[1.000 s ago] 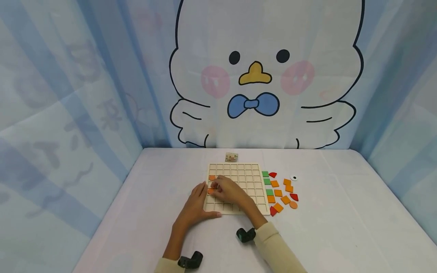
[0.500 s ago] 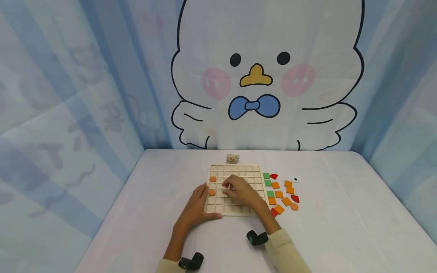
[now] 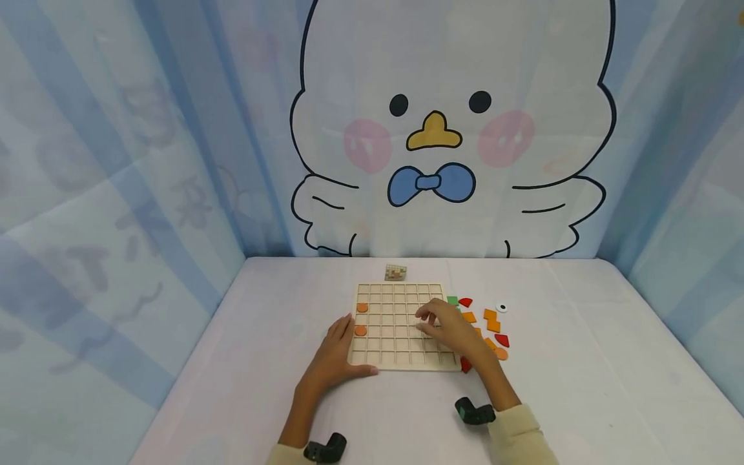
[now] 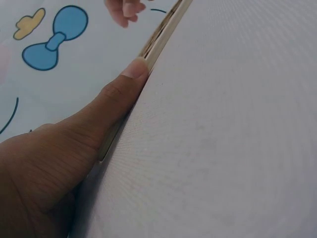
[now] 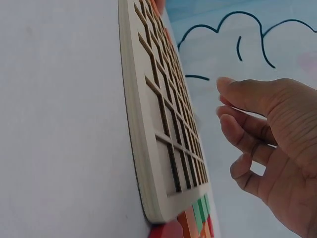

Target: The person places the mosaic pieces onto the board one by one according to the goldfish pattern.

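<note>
A pale wooden board (image 3: 395, 358) with a grid of square cells lies on the table. Two orange discs (image 3: 360, 330) sit in cells of its leftmost column. My left hand (image 3: 332, 354) rests at the front left corner, its fingers along the left side. In the left wrist view its straight thumb (image 4: 116, 96) touches the front edge. Over the right part of the board hovers my right hand (image 3: 450, 328), fingers loosely bent. The right wrist view shows nothing between its thumb and fingertips (image 5: 232, 124), which are apart from the board.
Right of the board lie several orange squares (image 3: 493, 326), red pieces (image 3: 502, 340), green squares (image 3: 452, 300), an orange disc (image 3: 501, 354) and a white disc with a black dot (image 3: 502, 308). A small patterned card (image 3: 396, 272) lies behind the board.
My right hand has left the lower orange disc in the left column and moved right across the board, now partly covering the loose pieces. The left hand stays at the corner.
</note>
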Action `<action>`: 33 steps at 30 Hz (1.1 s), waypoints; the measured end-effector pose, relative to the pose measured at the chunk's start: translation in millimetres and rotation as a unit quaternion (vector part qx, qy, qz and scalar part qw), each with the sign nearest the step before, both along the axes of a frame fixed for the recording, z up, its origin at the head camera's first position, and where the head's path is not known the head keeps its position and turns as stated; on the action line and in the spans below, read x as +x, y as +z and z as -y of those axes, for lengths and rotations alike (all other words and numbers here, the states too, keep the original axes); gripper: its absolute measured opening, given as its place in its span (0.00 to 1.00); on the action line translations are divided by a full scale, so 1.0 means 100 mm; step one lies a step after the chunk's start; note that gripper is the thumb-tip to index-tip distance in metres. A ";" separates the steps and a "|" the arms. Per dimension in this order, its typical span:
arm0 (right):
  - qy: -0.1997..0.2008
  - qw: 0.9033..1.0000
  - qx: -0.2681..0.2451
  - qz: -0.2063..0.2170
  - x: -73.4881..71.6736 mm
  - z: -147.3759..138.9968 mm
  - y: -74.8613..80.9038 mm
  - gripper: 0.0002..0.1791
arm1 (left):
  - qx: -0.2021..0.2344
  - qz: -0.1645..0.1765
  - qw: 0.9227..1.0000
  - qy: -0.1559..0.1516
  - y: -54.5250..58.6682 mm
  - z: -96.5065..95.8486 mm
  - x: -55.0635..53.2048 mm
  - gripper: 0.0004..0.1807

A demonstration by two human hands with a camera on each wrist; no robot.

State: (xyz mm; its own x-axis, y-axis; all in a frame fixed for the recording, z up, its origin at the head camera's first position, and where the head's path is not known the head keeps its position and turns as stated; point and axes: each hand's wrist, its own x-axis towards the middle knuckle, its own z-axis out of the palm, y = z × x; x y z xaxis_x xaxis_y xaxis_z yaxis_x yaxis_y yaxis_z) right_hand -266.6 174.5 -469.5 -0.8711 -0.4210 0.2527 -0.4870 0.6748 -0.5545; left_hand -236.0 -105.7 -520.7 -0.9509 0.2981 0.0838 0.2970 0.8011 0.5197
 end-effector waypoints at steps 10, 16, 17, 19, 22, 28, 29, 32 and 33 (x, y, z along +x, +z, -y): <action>-0.053 0.998 0.002 0.032 0.11 -0.51 0.06 0.11 | 0.000 -0.005 1.000 -0.005 0.04 -0.02 0.00 0.69; -0.091 0.994 -0.007 0.059 0.21 -0.77 0.04 0.05 | 0.004 0.002 1.000 -0.005 0.02 -0.04 0.00 0.69; -0.094 0.993 -0.008 0.065 0.22 -0.81 0.04 0.05 | 0.006 0.002 1.000 -0.007 0.01 -0.04 0.01 0.69; -0.098 0.992 -0.011 0.078 0.26 -0.89 0.02 0.06 | 0.007 0.001 1.000 -0.010 0.01 -0.04 0.02 0.69; -0.099 0.991 -0.005 0.088 0.30 -1.00 -0.02 0.07 | 0.002 -0.003 1.000 -0.009 0.00 -0.03 0.03 0.69; -0.104 0.989 0.017 0.103 0.38 -1.17 -0.06 0.09 | 0.002 0.002 1.000 -0.004 0.02 -0.02 0.03 0.69; -0.105 0.989 0.020 0.107 0.39 -1.19 -0.06 0.09 | 0.003 0.003 1.000 -0.003 0.03 -0.02 0.03 0.69; -0.107 0.986 0.036 0.123 0.42 -1.23 -0.05 0.10 | 0.005 0.003 1.000 -0.005 0.03 -0.02 0.03 0.69; -0.108 0.985 0.040 0.129 0.43 -1.24 -0.04 0.11 | 0.005 0.004 1.000 -0.005 0.03 -0.02 0.03 0.69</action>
State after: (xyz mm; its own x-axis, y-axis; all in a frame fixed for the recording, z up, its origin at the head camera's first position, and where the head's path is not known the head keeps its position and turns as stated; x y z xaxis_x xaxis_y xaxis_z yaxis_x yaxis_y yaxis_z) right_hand -224.1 298.8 -473.9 -0.9735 -0.2280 -0.0154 -0.1768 0.7943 -0.5812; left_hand -233.5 -103.4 -517.8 -0.9487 0.3061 0.0798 0.3004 0.7927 0.5305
